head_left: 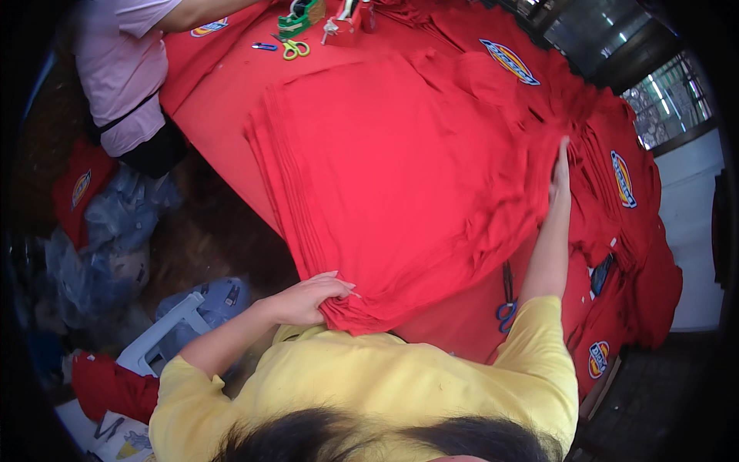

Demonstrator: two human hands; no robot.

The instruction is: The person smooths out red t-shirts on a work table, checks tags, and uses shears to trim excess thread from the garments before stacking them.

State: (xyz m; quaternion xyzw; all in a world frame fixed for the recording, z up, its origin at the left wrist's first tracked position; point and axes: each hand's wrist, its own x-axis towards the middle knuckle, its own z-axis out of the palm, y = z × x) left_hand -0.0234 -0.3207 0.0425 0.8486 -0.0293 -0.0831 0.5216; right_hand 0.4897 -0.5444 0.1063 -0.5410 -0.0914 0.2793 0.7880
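Observation:
A thick stack of red shirts (pixel 385 177) lies across the table in front of me, its layered edges showing along the left side. My left hand (pixel 314 299) is closed on the near left corner of this stack, thumb and fingers pinching the fabric. At the stack's right side, my right hand (pixel 560 173) grips the bunched edge, its fingers partly hidden by cloth. Blue-handled scissors (pixel 506 308) lie on the red table surface beside my right forearm.
More red shirts with printed emblems (pixel 623 181) are heaped along the right and far sides. Yellow-handled scissors (pixel 294 50), a green tape dispenser (pixel 300 19) and a small blue cutter (pixel 264 46) lie far left. A person (pixel 127 69) stands there. Plastic bags (pixel 115 223) and a pale stool (pixel 165 331) stand left.

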